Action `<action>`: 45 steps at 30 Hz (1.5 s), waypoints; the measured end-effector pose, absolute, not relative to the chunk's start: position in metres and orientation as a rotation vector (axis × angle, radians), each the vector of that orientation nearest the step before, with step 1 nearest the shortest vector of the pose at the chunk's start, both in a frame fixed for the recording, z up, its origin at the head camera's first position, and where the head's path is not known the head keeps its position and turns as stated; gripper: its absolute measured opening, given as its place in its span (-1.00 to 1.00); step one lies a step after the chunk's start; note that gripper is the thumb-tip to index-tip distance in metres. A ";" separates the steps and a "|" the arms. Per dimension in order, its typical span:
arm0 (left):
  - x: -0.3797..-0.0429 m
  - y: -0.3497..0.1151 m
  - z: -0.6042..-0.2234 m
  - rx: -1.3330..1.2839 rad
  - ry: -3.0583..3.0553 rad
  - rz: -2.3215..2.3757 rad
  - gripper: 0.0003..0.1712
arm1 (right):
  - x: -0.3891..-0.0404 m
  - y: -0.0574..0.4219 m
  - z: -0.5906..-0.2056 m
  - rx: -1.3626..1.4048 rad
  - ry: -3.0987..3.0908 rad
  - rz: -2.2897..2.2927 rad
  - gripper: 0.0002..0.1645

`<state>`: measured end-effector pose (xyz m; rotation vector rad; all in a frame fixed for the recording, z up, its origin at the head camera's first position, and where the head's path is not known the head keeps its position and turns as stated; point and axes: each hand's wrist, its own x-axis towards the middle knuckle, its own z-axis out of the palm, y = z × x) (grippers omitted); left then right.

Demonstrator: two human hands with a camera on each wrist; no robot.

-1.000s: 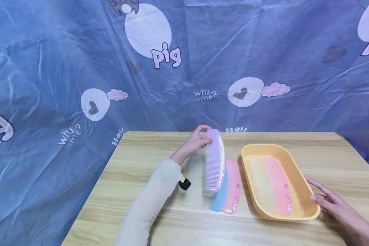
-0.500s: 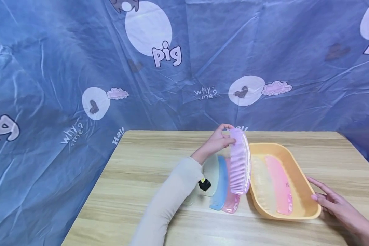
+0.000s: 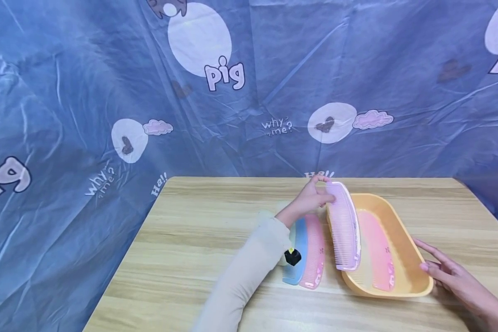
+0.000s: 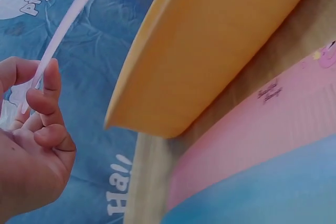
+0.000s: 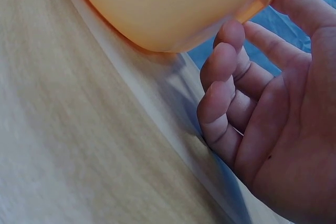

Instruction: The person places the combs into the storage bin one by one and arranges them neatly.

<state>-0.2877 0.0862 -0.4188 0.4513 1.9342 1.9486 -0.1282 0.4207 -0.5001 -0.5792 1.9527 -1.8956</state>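
Observation:
My left hand (image 3: 313,197) pinches a purple comb (image 3: 344,230) near its top end between thumb and fingers. The comb hangs upright over the left rim of an orange-yellow plastic basin (image 3: 402,240), its edge seen narrow in the left wrist view. A pink comb (image 3: 377,249) lies inside the basin, beside a pale yellow one (image 3: 363,276) partly hidden behind the purple comb. My right hand (image 3: 452,276) holds the basin's right rim, thumb and forefinger on it. In the right wrist view its other fingers (image 5: 218,61) curl close by the outer wall.
Left of the basin, a pink comb (image 3: 315,253) and a blue comb (image 3: 300,258) lie side by side on the wooden table (image 3: 170,258). Pale green combs are partly hidden under my left sleeve (image 3: 249,267). A printed blue cloth (image 3: 249,152) hangs behind the table.
My left hand has carried the purple comb rightward, from above the combs on the table to the basin's left side. My right hand and the basin have stayed in place.

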 end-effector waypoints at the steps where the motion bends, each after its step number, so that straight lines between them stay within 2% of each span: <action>1: -0.287 0.088 -0.421 0.445 1.931 1.954 -0.45 | -0.128 0.421 -0.501 -0.584 1.937 -1.905 -0.17; 13: -0.277 0.105 -0.433 0.371 1.969 1.949 -0.50 | -0.127 0.422 -0.503 -0.563 1.980 -1.886 -0.17; 20: -0.269 0.113 -0.435 0.417 1.994 1.858 -0.51 | -0.127 0.421 -0.501 -0.548 2.068 -1.826 -0.16; 37: -0.268 0.106 -0.432 0.483 2.272 1.533 -0.48 | -0.129 0.420 -0.502 -0.553 2.007 -1.899 -0.18; 45: -0.273 0.101 -0.431 0.526 2.524 1.308 -0.45 | -0.128 0.419 -0.500 -0.504 2.194 -1.775 -0.18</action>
